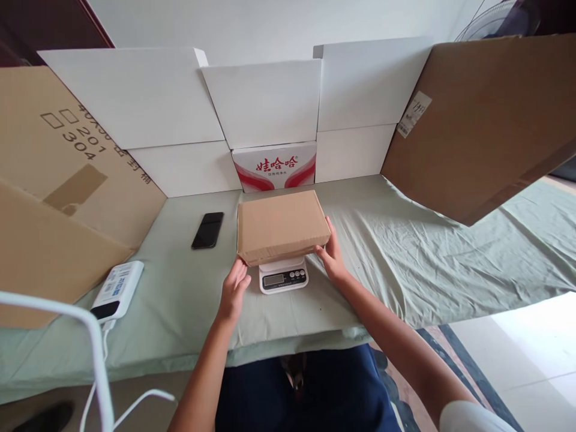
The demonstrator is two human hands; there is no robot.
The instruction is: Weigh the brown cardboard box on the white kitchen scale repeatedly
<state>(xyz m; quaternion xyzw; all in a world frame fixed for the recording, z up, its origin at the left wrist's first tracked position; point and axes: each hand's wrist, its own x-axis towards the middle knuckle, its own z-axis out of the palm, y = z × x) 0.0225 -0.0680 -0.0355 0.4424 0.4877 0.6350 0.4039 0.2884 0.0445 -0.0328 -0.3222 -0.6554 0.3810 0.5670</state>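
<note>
A closed brown cardboard box (282, 223) sits on or just above a small white kitchen scale (284, 279); whether it rests its weight there I cannot tell. My left hand (233, 284) grips the box's near left corner, fingers tucked against its side and underneath. At the near right corner, my right hand (332, 253) has its thumb on the front face and its fingers along the right side. The scale's display and buttons face me below the box's front edge, while the box hides its weighing plate.
Left of the box lies a black phone (207, 230). A white power bank (119, 290) with a cable stands farther left, near a white curved tube (92, 336). White panels (265, 102), a printed carton (274, 167) and large cardboard sheets (486, 120) enclose the green cloth (382, 252).
</note>
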